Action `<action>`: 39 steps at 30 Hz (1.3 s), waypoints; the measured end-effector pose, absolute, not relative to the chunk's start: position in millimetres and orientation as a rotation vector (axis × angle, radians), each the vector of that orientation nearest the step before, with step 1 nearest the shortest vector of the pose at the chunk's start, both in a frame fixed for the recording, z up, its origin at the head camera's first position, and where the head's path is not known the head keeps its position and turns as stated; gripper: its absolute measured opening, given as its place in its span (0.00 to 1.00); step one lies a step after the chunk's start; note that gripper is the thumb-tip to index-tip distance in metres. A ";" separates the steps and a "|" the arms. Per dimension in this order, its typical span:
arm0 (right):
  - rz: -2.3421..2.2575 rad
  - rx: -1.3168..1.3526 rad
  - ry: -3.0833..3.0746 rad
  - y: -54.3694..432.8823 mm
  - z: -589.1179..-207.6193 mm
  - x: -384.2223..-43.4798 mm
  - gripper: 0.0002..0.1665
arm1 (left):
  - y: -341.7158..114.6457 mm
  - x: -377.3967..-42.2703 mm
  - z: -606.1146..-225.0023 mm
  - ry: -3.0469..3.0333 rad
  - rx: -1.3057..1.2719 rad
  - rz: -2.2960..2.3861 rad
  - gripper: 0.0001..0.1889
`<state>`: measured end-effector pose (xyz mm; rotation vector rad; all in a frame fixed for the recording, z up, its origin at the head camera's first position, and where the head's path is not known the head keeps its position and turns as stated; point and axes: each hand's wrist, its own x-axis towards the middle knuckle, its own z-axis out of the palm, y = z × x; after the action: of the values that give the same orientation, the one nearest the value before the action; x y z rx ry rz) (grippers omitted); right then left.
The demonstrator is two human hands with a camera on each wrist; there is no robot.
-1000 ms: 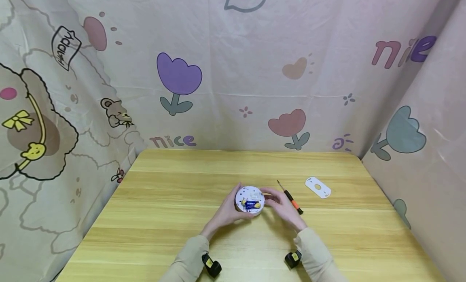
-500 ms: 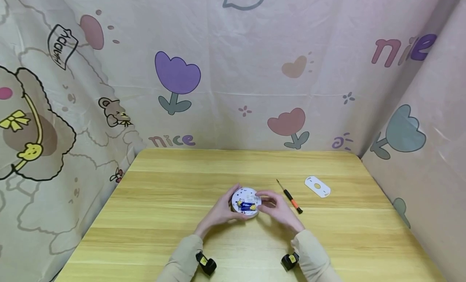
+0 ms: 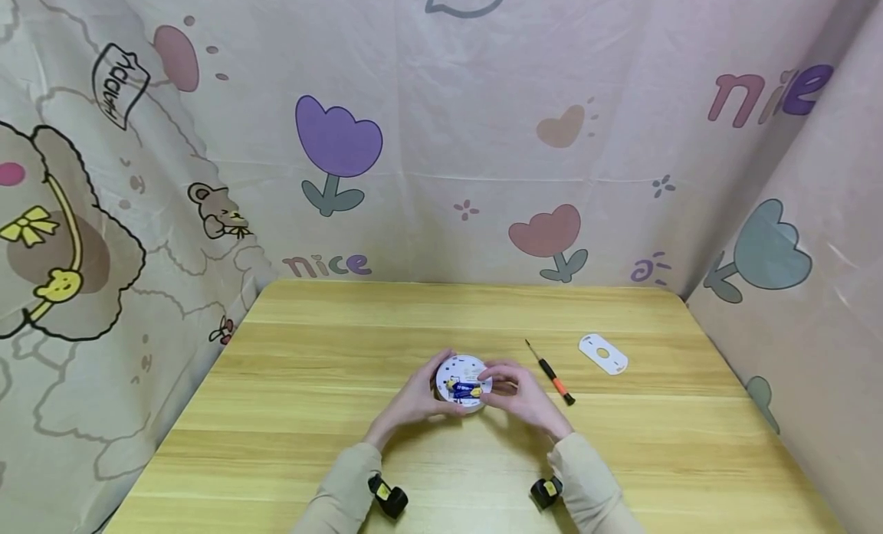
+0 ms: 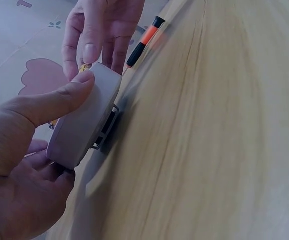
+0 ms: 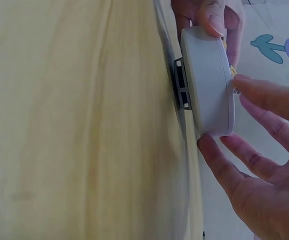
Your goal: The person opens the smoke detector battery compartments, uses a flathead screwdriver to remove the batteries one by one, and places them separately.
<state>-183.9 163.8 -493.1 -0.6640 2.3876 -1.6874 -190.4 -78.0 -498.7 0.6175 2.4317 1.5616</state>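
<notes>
My left hand (image 3: 417,400) grips the rim of a round white smoke detector (image 3: 464,365), with its thumb at the near side. The detector is held above the table, its battery side facing up. Blue and yellow batteries (image 3: 465,391) lie on that face. My right hand (image 3: 517,392) reaches over the detector's right side; its thumb and index finger pinch a battery (image 5: 233,71) by the end. In the right wrist view, other right fingertips (image 5: 207,144) touch the rim. A dark slotted bracket sticks out from the detector's underside. Fingers hide part of the battery face.
On the wooden table (image 3: 331,342), a screwdriver (image 3: 554,377) with a black and orange handle lies right of my hands. Farther right lies a white oblong plate (image 3: 602,354) with a central hole. Printed cloth (image 3: 428,135) hangs behind and on both sides.
Both hands and the detector have moved slightly left. My right thumb and index finger have moved from the detector's edge onto its battery face.
</notes>
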 end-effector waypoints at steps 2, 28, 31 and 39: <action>-1.679 -0.666 2.398 163.1 -493.9 -184.7 0.19 | -78.2 -190.5 -498.3 2.438 0.613 1.547 0.60; -1.503 -0.719 2.589 157.0 -490.2 -184.9 0.11 | -76.8 -191.4 -497.5 2.486 0.658 1.502 0.59; -1.479 -0.723 2.616 156.3 -490.3 -184.2 0.10 | -77.1 -191.7 -498.2 2.491 0.659 1.496 0.60; -1.419 -0.716 2.720 153.8 -491.5 -181.8 0.09 | -78.2 -191.3 -498.6 2.477 0.649 1.504 0.60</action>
<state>-181.8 153.8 -491.5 -0.7164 2.7203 -1.4194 -191.3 -78.2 -498.6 0.6493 2.4774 1.5040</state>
